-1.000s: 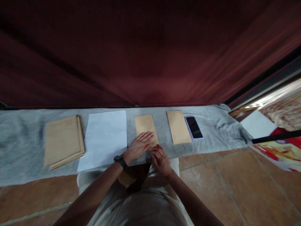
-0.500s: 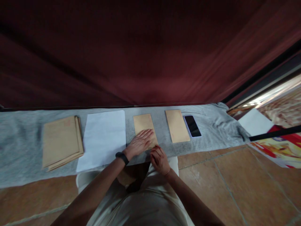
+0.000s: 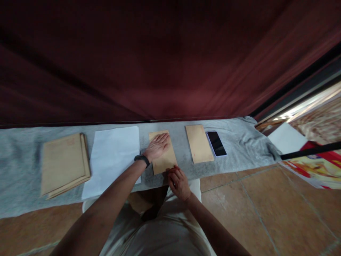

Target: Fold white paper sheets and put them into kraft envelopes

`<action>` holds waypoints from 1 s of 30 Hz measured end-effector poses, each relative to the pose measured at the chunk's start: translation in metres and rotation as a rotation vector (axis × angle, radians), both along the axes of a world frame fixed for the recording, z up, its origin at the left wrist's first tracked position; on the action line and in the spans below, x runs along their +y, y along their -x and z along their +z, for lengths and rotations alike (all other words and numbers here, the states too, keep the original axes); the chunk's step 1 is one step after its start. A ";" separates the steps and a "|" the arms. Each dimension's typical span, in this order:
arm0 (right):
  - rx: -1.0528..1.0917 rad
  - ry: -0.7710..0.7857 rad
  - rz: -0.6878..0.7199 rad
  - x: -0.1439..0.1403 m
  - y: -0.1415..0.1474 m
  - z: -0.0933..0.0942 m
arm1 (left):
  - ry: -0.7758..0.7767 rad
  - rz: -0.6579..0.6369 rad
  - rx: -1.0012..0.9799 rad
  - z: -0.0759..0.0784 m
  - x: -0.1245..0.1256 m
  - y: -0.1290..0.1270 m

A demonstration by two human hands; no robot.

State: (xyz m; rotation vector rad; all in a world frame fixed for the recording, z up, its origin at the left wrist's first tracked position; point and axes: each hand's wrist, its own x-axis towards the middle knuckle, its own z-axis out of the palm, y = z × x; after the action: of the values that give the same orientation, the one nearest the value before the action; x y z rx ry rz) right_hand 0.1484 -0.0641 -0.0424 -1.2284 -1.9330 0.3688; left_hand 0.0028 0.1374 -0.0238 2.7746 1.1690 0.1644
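Nearest, right hand curled at the near edge of a brown envelope, fingertips seemingly pinching its lower right corner to hold that end. Just beyond, left hand spread flat, palm down, on the envelope's far half, pressing it smooth against the grey cloth on the tiled floor. At 9 o'clock, white paper, then an envelope stack. At 2 o'clock, a second envelope beside a smartphone. Farthest, maroon curtain.
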 end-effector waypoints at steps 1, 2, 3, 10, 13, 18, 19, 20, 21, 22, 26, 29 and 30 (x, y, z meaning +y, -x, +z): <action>0.000 0.002 0.001 0.000 0.000 -0.001 | -0.003 0.006 0.003 0.000 0.003 -0.001; -0.001 0.003 0.002 0.000 0.000 -0.001 | -0.008 0.010 0.004 0.000 0.005 -0.001; -0.004 0.004 0.003 0.000 0.000 -0.002 | -0.015 0.013 0.004 0.000 0.008 -0.002; -0.021 0.010 -0.005 0.000 0.000 -0.003 | -0.044 0.085 0.008 0.003 0.010 -0.009; -0.024 0.019 -0.001 0.000 0.000 -0.003 | -0.046 0.111 0.001 0.006 0.009 -0.012; -0.032 0.031 -0.009 0.000 0.000 -0.004 | -0.044 0.126 -0.009 0.008 0.006 -0.015; -0.032 0.032 -0.010 0.000 0.000 -0.004 | -0.046 0.123 -0.012 0.008 0.006 -0.014; -0.029 0.032 -0.010 0.000 0.000 -0.004 | -0.048 0.120 -0.015 0.007 0.004 -0.013; -0.026 0.032 -0.010 0.000 0.000 -0.005 | -0.048 0.118 -0.018 0.006 0.002 -0.012; -0.022 0.032 -0.011 0.000 0.000 -0.005 | -0.048 0.118 -0.020 0.004 0.000 -0.010; -0.018 0.028 -0.022 0.000 0.001 -0.006 | -0.052 0.110 -0.043 -0.001 -0.016 -0.002; -0.011 0.013 -0.027 0.000 0.001 -0.006 | -0.041 0.088 -0.064 -0.002 -0.033 0.004; -0.008 0.007 -0.024 0.000 0.001 -0.006 | -0.034 0.075 -0.069 -0.002 -0.040 0.006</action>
State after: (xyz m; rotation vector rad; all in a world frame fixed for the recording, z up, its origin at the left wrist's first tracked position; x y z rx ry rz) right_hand 0.1473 -0.0637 -0.0482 -1.2587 -1.9230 0.3595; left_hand -0.0033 0.0973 -0.0263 2.7313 1.2659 0.2876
